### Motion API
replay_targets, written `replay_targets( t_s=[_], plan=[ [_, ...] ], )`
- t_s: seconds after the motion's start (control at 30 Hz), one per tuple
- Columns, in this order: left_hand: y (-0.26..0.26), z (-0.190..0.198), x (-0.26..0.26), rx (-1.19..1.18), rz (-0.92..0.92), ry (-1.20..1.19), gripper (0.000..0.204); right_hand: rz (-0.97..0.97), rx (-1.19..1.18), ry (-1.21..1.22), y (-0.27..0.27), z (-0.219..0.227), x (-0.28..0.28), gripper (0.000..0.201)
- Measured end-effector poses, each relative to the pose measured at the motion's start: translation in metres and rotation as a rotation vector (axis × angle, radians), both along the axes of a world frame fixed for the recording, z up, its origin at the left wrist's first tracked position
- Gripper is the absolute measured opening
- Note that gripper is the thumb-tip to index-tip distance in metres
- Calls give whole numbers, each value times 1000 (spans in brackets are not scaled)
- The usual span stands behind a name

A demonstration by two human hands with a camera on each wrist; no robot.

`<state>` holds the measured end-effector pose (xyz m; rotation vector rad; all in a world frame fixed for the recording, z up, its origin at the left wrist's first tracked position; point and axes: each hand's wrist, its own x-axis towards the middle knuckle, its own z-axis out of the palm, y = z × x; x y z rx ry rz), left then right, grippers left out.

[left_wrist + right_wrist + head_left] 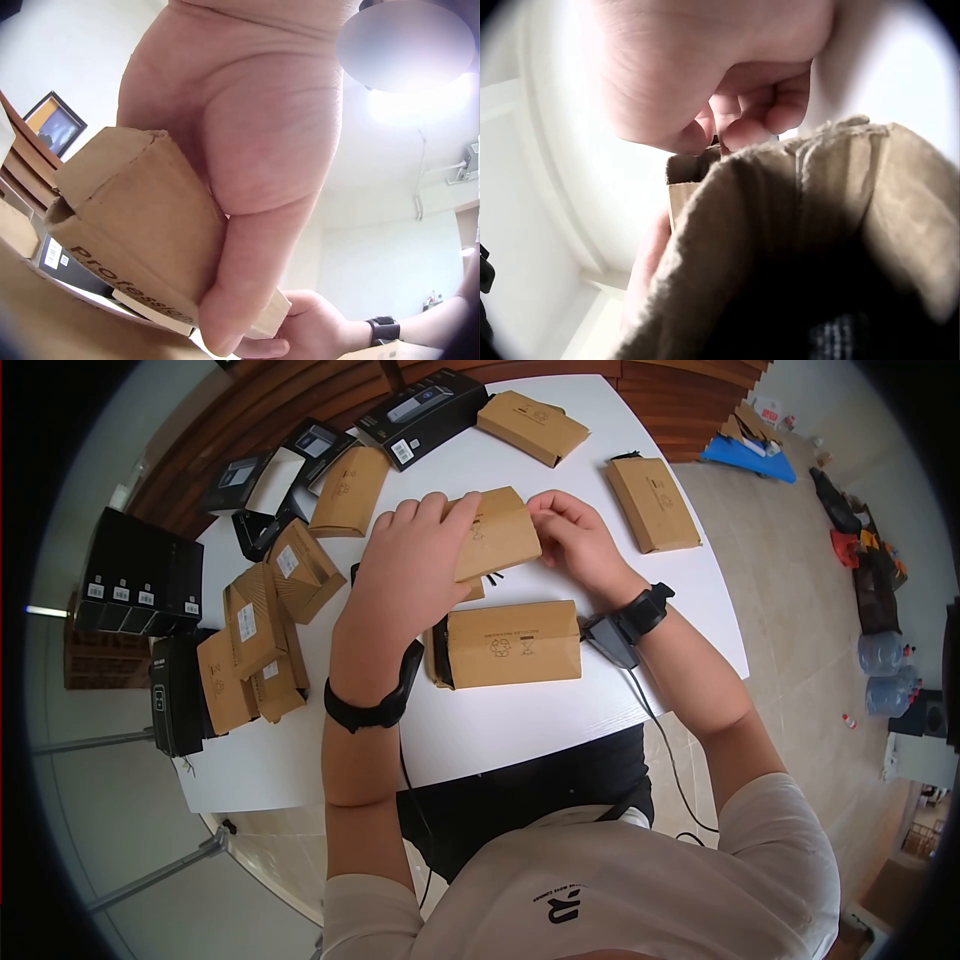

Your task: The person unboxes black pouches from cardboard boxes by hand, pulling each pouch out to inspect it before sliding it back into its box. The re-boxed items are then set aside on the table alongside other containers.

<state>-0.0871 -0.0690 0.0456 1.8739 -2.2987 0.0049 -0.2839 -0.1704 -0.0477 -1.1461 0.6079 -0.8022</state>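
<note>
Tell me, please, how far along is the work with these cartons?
If this is unpacking, the black boxes at the left look done: no carton is around them. In progress is the held carton, gripped by the left hand, with the right hand at its end. Probably left are the near carton and the right-side carton; their contents I cannot confirm.

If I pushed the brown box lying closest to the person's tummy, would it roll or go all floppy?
The brown box probably wouldn't roll, because it lies on a flat side on the table. It looks like cardboard with straight edges, so it should feel fairly stiff, though a hard squeeze might dent it.
</note>
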Motion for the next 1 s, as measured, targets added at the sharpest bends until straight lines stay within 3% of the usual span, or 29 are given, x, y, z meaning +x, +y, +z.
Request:
replay_targets(
  t_s=[0.13,0.2,0.33,0.4,0.47,0.6,0.67,0.7,0.77,1.0],
  plan=[
    [0,-4,1,23,8,-7,81,87,92,-85,-1,2,-3,13],
    [-2,-5,3,21,10,-10,81,118,-68,99,0,-1,-3,19],
    [-3,-7,5,-3,-12,-18,83,113,-87,118,1,-1,-1,20],
    [-3,-9,4,-50,-34,-9,83,6,-20,86,4,3,0,20],
    [0,-7,-5,-293,-46,4,84,-44,4,57,0,2,-1,20],
    [11,10,-26,-250,-130,101,85,-226,-23,15,-10,-8,0,21],
    [21,12,-35,87,-230,143,90,-262,-42,48,-15,-12,0,20],
    [23,9,-39,85,-230,143,90,-298,-61,79,-17,-14,-1,20],
    [26,-1,-46,346,-199,41,95,-305,-62,139,-17,-9,-2,21],
    [25,-16,-67,464,-168,-120,96,-338,-69,161,-12,-6,1,21]
  ],
)
